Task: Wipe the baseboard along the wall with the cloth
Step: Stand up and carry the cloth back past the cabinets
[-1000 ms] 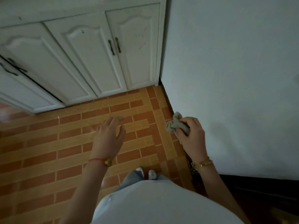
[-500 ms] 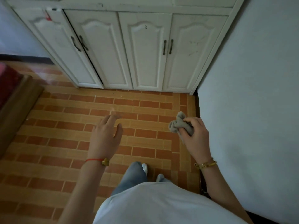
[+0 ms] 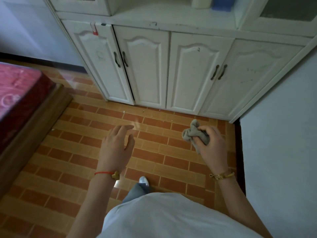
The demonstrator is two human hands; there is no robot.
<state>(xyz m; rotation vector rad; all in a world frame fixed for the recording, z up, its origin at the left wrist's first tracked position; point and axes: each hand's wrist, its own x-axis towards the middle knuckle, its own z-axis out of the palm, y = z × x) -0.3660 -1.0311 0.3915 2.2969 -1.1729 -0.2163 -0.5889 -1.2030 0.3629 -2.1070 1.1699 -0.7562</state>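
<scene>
A crumpled grey cloth (image 3: 193, 133) is bunched in my right hand (image 3: 212, 146), which hovers above the tiled floor a short way left of the right wall. The dark baseboard (image 3: 239, 152) runs along the foot of that pale wall (image 3: 281, 134) as a thin strip, to the right of my hand and not touched by it. My left hand (image 3: 116, 148) is held out over the floor with fingers spread and nothing in it. Another dark baseboard (image 3: 42, 63) shows under the far left wall.
A white cabinet (image 3: 171, 69) with four lower doors stands straight ahead, its right end meeting the wall. A bed with a red mattress (image 3: 18, 86) on a wooden frame fills the left side. The brick-pattern tile floor (image 3: 85, 152) lies between them. My shoe (image 3: 143, 180) shows below.
My view has swung left and up: the cabinet is now centred and the bed has come into sight. Both hands keep their pose, the cloth still bunched in my right hand.
</scene>
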